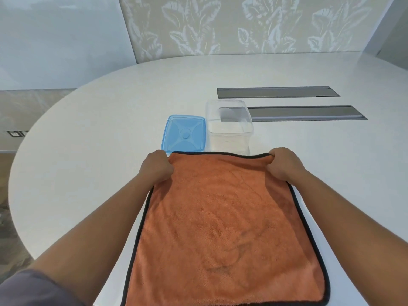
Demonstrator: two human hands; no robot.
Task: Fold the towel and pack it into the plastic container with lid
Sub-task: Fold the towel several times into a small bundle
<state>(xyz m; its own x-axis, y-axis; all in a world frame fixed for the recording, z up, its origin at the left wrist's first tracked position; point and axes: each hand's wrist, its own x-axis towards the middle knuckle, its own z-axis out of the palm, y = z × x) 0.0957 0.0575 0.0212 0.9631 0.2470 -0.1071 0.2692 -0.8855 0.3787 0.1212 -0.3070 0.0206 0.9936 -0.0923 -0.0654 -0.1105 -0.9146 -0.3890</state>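
Note:
An orange towel with a black hem lies spread flat on the white table in front of me. My left hand grips its far left corner and my right hand grips its far right corner. Just beyond the towel's far edge stands a clear plastic container, open and empty. Its blue lid lies flat on the table, touching the container's left side.
Two grey recessed panels are set into the table behind and right of the container. The table's rounded edge curves away on the left, with floor below it. A patterned wall stands at the back.

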